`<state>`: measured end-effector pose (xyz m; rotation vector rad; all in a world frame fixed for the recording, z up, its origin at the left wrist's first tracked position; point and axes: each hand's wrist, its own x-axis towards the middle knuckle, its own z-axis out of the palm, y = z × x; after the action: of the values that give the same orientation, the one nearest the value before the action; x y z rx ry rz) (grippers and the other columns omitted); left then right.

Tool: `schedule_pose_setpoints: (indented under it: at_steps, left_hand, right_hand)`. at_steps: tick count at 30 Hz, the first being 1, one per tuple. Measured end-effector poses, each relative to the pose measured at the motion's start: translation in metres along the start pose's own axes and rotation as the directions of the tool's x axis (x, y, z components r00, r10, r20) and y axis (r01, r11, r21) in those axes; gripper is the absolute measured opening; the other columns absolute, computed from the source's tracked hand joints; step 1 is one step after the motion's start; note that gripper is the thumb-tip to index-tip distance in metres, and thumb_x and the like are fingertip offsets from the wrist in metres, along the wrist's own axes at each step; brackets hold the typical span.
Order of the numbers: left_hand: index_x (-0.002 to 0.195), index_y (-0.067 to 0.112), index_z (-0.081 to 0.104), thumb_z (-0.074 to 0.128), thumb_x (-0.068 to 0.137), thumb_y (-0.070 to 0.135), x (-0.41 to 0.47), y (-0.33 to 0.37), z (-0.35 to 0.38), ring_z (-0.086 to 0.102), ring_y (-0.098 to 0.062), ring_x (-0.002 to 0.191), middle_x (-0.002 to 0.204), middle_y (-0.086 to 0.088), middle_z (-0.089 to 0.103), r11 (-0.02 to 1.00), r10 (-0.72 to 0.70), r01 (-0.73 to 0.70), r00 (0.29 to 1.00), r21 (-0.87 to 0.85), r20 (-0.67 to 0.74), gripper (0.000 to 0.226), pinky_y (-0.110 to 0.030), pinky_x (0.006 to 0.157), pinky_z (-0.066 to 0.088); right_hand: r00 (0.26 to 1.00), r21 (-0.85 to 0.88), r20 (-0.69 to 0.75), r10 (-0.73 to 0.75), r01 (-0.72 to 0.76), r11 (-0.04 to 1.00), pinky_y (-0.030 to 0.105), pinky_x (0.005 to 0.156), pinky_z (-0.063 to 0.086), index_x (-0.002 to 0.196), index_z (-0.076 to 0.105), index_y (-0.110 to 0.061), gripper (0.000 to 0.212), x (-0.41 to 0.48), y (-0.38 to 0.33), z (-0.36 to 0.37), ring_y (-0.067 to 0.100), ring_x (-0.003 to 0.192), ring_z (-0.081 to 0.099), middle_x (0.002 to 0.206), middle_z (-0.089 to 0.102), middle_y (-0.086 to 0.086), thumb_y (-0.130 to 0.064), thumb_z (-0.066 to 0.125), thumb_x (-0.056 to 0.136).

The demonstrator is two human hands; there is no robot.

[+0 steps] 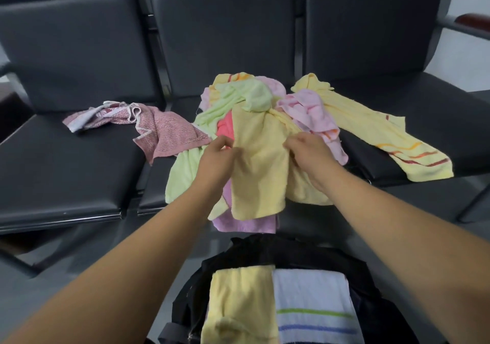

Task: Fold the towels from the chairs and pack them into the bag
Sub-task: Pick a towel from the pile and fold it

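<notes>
A pale yellow towel (pixel 258 168) hangs over the front of a heap of towels on the middle black chair. My left hand (pixel 218 158) pinches its left edge and my right hand (pixel 307 152) grips its right edge. The heap (pixel 246 97) holds green, pink, coral and lilac towels. A long yellow striped towel (pixel 384 139) trails onto the right seat. A pink patterned towel (pixel 159 131) lies on the left seat. Below, the open black bag (pixel 265 253) holds a folded yellow towel (pixel 238 304) and a folded white striped towel (pixel 313 306).
Three black padded chairs (pixel 66 158) stand in a row with metal frames between them. A wooden armrest (pixel 474 21) shows at the far right. Grey floor lies between the chairs and the bag.
</notes>
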<state>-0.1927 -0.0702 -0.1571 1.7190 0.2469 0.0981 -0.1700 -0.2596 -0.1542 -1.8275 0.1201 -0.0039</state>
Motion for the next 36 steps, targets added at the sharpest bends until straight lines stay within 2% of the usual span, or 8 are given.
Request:
schedule_pose_setpoints:
  at_steps: [6,9,14,20,24,28,31,36]
  left_hand:
    - [0.112,-0.001,0.061,0.059,0.097,0.025,-0.018,0.015,-0.001,0.063,-0.027,0.082,0.096,-0.014,0.062,0.773,-0.279,0.384,0.921,-0.504,0.274,0.03,-0.04,0.079,0.055]
    - [0.114,-0.002,0.064,0.059,0.097,0.046,-0.027,0.025,0.006,0.069,-0.024,0.086,0.093,-0.01,0.07,0.775,-0.272,0.445,0.876,-0.448,0.399,0.051,-0.039,0.078,0.059]
    - [0.128,-0.009,0.06,0.062,0.096,0.003,-0.039,0.03,0.021,0.073,-0.028,0.086,0.108,-0.021,0.072,0.857,-0.149,0.294,0.927,-0.423,0.344,0.034,-0.037,0.071,0.062]
    - [0.128,0.001,0.063,0.068,0.084,-0.001,-0.073,0.047,0.009,0.072,-0.029,0.1,0.113,-0.017,0.073,0.931,-0.025,0.234,0.808,-0.281,0.588,0.044,-0.041,0.093,0.059]
    - [0.124,0.006,0.066,0.065,0.088,0.028,-0.084,0.04,0.005,0.069,-0.024,0.104,0.117,-0.011,0.071,0.916,-0.145,0.34,0.775,-0.212,0.615,0.042,-0.036,0.086,0.058]
    - [0.129,0.003,0.063,0.048,0.1,0.057,-0.072,0.032,-0.003,0.075,-0.027,0.095,0.11,-0.013,0.075,0.737,-0.279,0.532,0.802,-0.417,0.529,0.063,-0.038,0.079,0.06]
    - [0.127,-0.002,0.061,0.053,0.102,0.045,-0.065,0.027,0.0,0.076,-0.023,0.079,0.095,-0.012,0.076,0.707,-0.308,0.513,0.843,-0.486,0.441,0.054,-0.031,0.065,0.061]
    - [0.13,-0.001,0.062,0.061,0.094,0.014,-0.071,0.033,0.012,0.07,-0.032,0.11,0.123,-0.02,0.07,0.814,-0.168,0.405,0.85,-0.415,0.499,0.039,-0.041,0.087,0.061]
  right_hand:
    - [0.959,0.223,0.268,-0.096,0.035,0.974,0.04,0.08,0.042,0.082,0.066,-0.016,0.007,-0.036,-0.035,-0.022,0.023,0.089,0.052,0.089,0.054,0.007,-0.018,0.065,0.089]
    - [0.897,0.092,0.433,-0.087,0.052,0.994,0.038,0.083,0.046,0.085,0.067,-0.012,0.011,-0.059,-0.041,-0.029,0.021,0.089,0.056,0.089,0.059,0.007,-0.007,0.064,0.095]
    - [0.914,0.009,0.405,0.025,-0.032,0.999,0.042,0.09,0.054,0.105,0.068,0.007,0.019,-0.075,-0.04,-0.036,0.026,0.084,0.065,0.09,0.067,0.013,-0.009,0.065,0.096]
    - [0.919,0.419,0.324,0.223,-0.351,0.837,0.048,0.097,0.057,0.126,0.07,-0.021,0.048,-0.059,-0.041,-0.036,0.026,0.104,0.073,0.116,0.076,0.007,-0.052,0.072,0.089]
    - [0.945,0.479,0.299,0.134,-0.27,0.835,0.043,0.099,0.057,0.125,0.068,-0.004,0.031,-0.061,-0.04,-0.033,0.027,0.106,0.074,0.115,0.076,0.014,-0.009,0.068,0.094]
    - [0.849,0.38,0.527,-0.051,-0.182,0.907,0.037,0.097,0.058,0.124,0.067,0.002,0.035,-0.082,-0.05,-0.041,0.03,0.111,0.072,0.12,0.073,0.018,-0.006,0.069,0.09]
    - [0.742,0.232,0.67,0.015,-0.229,0.945,0.036,0.096,0.059,0.119,0.068,0.003,0.036,-0.091,-0.05,-0.045,0.03,0.11,0.071,0.12,0.072,0.021,-0.008,0.071,0.084]
    - [0.84,0.351,0.515,0.168,-0.386,0.853,0.038,0.082,0.059,0.117,0.07,-0.008,0.031,-0.081,-0.033,-0.046,0.023,0.089,0.074,0.106,0.073,0.01,-0.031,0.067,0.096]
